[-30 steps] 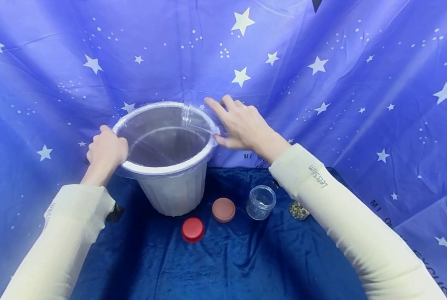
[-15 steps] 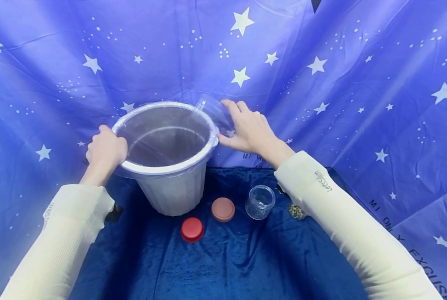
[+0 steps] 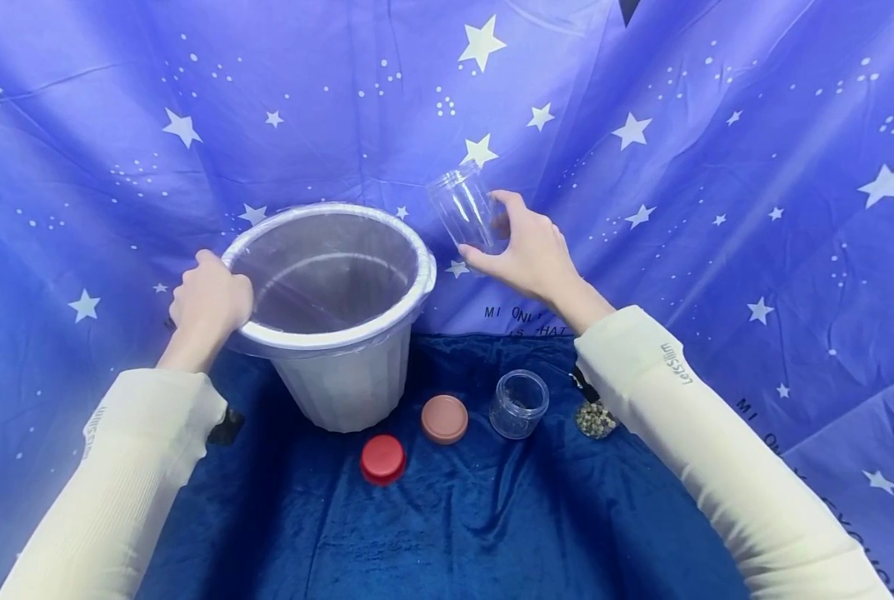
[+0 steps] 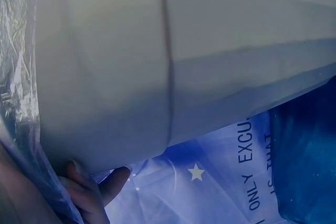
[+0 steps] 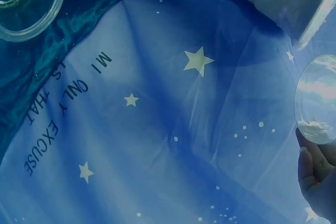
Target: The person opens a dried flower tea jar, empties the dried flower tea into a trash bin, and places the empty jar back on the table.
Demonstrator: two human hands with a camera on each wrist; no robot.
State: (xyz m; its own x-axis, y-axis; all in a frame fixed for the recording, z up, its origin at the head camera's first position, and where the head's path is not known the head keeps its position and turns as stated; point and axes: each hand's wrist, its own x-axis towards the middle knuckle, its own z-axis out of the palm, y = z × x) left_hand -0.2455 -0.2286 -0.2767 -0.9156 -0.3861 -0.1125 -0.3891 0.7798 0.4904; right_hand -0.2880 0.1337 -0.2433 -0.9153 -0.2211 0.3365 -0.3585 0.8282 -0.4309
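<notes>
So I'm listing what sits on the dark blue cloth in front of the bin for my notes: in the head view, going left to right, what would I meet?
Red lid → brown lid → open empty clear jar → jar of small greenish bits, partly hidden by the right sleeve.

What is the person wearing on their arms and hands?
Both arms wear long, cream-coloured ribbed sleeves: left sleeve, right sleeve. Each bears small grey lettering near the cuff. The sleeves end at the wrists; the left hand and right hand are bare, with no gloves or rings visible.
</notes>
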